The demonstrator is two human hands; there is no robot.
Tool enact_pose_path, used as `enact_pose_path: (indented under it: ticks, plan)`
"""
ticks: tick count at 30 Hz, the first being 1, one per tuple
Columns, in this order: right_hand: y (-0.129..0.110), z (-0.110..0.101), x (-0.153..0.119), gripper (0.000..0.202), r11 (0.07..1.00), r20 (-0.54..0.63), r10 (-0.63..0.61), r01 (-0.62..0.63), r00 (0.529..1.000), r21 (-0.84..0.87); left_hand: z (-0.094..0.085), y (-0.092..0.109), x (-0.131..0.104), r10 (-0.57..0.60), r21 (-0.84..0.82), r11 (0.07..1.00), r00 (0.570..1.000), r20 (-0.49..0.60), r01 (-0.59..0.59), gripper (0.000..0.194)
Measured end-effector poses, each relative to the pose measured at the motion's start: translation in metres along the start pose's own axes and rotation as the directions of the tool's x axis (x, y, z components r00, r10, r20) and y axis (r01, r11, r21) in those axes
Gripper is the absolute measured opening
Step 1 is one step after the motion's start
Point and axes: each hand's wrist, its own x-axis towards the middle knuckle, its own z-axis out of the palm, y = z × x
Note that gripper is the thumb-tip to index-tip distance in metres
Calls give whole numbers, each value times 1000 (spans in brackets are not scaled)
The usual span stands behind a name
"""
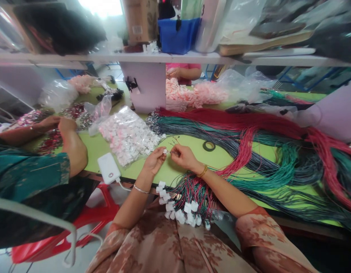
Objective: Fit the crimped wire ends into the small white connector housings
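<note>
My left hand (154, 160) pinches a small white connector housing (165, 151) between thumb and fingertips. Close on its right, my right hand (184, 156) is closed on thin wires (175, 141), whose dark tips stick up past the fingers. The two hands almost meet above the green tabletop. Below them, a bunch of finished-looking wires with white connectors (189, 206) hangs over the table edge toward my lap. A bag of white connector housings (127, 134) lies just beyond my left hand. Whether a wire sits inside the housing is too small to tell.
Long bundles of red wires (243, 120), green wires (286, 170) and dark wires stretch across the right side. A roll of black tape (209, 146) and a white power bank (108, 168) lie on the table. At left, a co-worker's hands (63, 127) handle other wires. A shelf (107, 57) runs overhead.
</note>
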Motion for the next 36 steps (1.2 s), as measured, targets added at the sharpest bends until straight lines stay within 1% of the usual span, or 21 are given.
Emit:
enact_pose_path:
  ticks: [3,5,9,11,14,16,19,21,23,25,26,28,30,32,34,36]
  plan:
    - [0,0,0,5,1000,4,5,-5,1000,-14,1,-1,0,11,25,1000,1000,-9,-11,17]
    - [0,2,0,5,1000,7,3,-3,1000,-21,3,-4,-2,38,61,997,999,-22,-37,18]
    - [6,6,1,8,999,28,-12,13,1000,-34,8,-14,-6,170,195,968,984,-50,-157,21]
    - [10,8,2,11,1000,34,-3,3,999,-14,9,-17,-6,219,241,951,973,-73,-196,22]
    - [14,9,3,12,999,62,15,-17,998,27,9,-19,-5,217,246,951,971,-97,-188,24]
    - [15,10,2,13,999,74,27,-29,997,19,8,-21,-4,220,248,950,971,-97,-190,25]
    - [14,11,0,15,1000,97,29,-29,995,-5,6,-22,-4,240,290,935,966,-101,-202,27]
    - [15,10,2,17,999,111,23,-26,994,21,2,-20,-5,229,319,929,968,-101,-186,27]
    - [19,6,10,21,993,71,69,-75,995,90,-2,-16,-6,207,334,928,973,-98,-164,28]
    - [26,2,22,26,975,-11,190,-187,982,120,-7,-11,-5,197,345,926,976,-94,-154,28]
    - [30,2,29,26,964,-37,252,-248,967,91,-10,-9,-4,194,351,924,977,-93,-150,28]
    - [37,2,41,23,941,-44,327,-330,944,-72,-13,-8,-2,180,360,923,979,-94,-135,28]
    - [42,7,50,20,899,-5,344,-331,939,-289,-15,-10,1,159,363,925,982,-102,-112,28]
    - [44,14,54,22,841,24,361,-314,932,-440,-15,-13,3,135,359,929,985,-106,-89,28]
    - [45,20,54,26,802,48,378,-301,925,-516,-15,-15,4,119,351,933,987,-108,-74,29]
    - [44,23,51,27,804,70,359,-271,931,-529,-14,-16,5,111,336,939,988,-105,-69,29]
